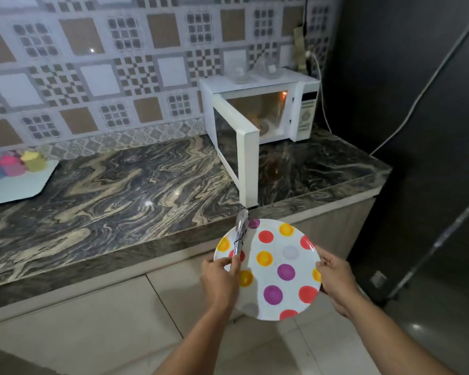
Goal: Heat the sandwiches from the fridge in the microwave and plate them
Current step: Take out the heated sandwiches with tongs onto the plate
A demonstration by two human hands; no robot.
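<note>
A white plate with coloured dots (pixel 275 269) is held level in front of the counter edge, with nothing on it. My left hand (pixel 219 277) grips its left rim together with metal tongs (pixel 240 234), whose tips point toward the microwave. My right hand (pixel 333 274) holds the plate's right rim. The white microwave (pixel 260 104) stands at the back of the counter with its door (pixel 236 147) swung wide open and the inside lit. Something brownish, likely the sandwiches (pixel 263 121), lies inside, blurred.
The marbled stone counter (pixel 119 190) stretches to the left. A white tray (pixel 16 185) with coloured cups sits at its far left. A dark fridge (pixel 417 131) stands to the right, with a cable running along it. Beige cabinets are below.
</note>
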